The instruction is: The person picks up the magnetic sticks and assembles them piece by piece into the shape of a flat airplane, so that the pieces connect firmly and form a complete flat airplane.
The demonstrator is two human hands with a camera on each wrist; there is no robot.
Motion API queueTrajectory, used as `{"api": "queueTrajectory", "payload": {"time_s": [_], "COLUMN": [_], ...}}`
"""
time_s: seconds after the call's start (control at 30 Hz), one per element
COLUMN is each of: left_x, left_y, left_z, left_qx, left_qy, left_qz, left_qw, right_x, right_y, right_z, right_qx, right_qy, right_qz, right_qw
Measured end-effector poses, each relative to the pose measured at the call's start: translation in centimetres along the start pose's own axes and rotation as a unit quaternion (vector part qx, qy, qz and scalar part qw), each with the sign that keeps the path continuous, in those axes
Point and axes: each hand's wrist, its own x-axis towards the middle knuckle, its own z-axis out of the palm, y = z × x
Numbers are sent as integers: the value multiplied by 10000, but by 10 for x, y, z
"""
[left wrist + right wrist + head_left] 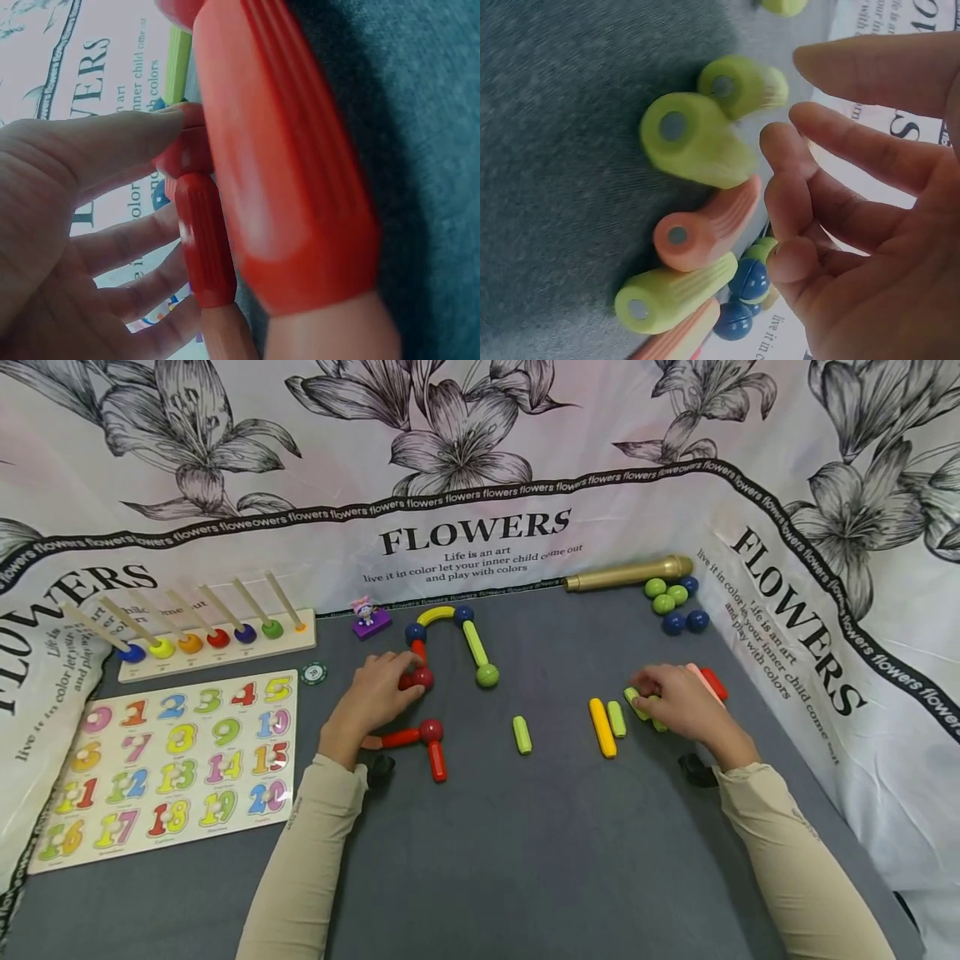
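Note:
My left hand (375,693) pinches a red ball (423,678) between thumb and fingers. From that ball a magnetic chain runs up through a red stick (418,649), a blue ball (416,632) and a curved yellow stick (435,614). It bends down along a green stick (475,644) to a green ball (487,675). Nearer me, a separate red ball (431,731) joins two red sticks. Over short green sticks (690,135) hovers my right hand (686,702), its fingers loosely bent with nothing between them. A coral stick (705,232) lies among those pieces.
Yellow (602,727) and green sticks (522,735) lie mid-table. At the back right are loose balls (663,603) and a gold microphone-shaped object (628,574). On the left stand a number board (165,760) and a peg stand (217,647); a small figure (369,617) sits behind.

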Motion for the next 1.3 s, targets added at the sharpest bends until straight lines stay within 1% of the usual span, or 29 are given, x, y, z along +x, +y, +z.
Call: {"api": "queueTrajectory", "payload": {"time_s": [0.2,0.27,0.33,0.5,0.57,0.63,0.7,0.8,0.87,1.0,1.13,1.23,1.3], "left_x": [2,4,5,6,7,7,7,8,8,7,7,7,7], "left_y": [1,2,2,3,2,2,2,2,1,0,0,1,1], "left_z": [-1,0,1,1,1,1,2,3,3,3,3,3,3], "left_qx": [61,69,65,-5,-25,-57,-79,-111,-125,-156,-152,-133,-122], "left_qy": [-184,-267,-310,-352,-361,-350,-307,-258,-246,-273,-270,-233,-226], "left_qz": [-33,-46,-68,-147,-159,-154,-137,-131,-152,-198,-218,-173,-136], "left_qw": [9998,9996,9995,9993,9992,9993,9994,9995,9995,9993,9993,9995,9996], "right_x": [6,7,9,20,28,38,47,64,76,100,121,133,138], "right_y": [6,6,2,-18,-28,-39,-52,-73,-88,-118,-142,-151,-155], "right_z": [9,12,13,14,17,21,26,36,44,60,77,88,92], "right_qx": [-293,-272,-130,336,477,580,701,836,935,920,670,331,53], "right_qy": [15,11,0,-70,-80,-39,-3,28,4,-131,-378,-531,-594], "right_qz": [-313,-345,-288,-67,-58,-166,-350,-793,-1145,-1804,-2230,-2381,-2379], "right_qw": [9991,9990,9995,9994,9988,9982,9969,9933,9890,9792,9718,9692,9695]}}
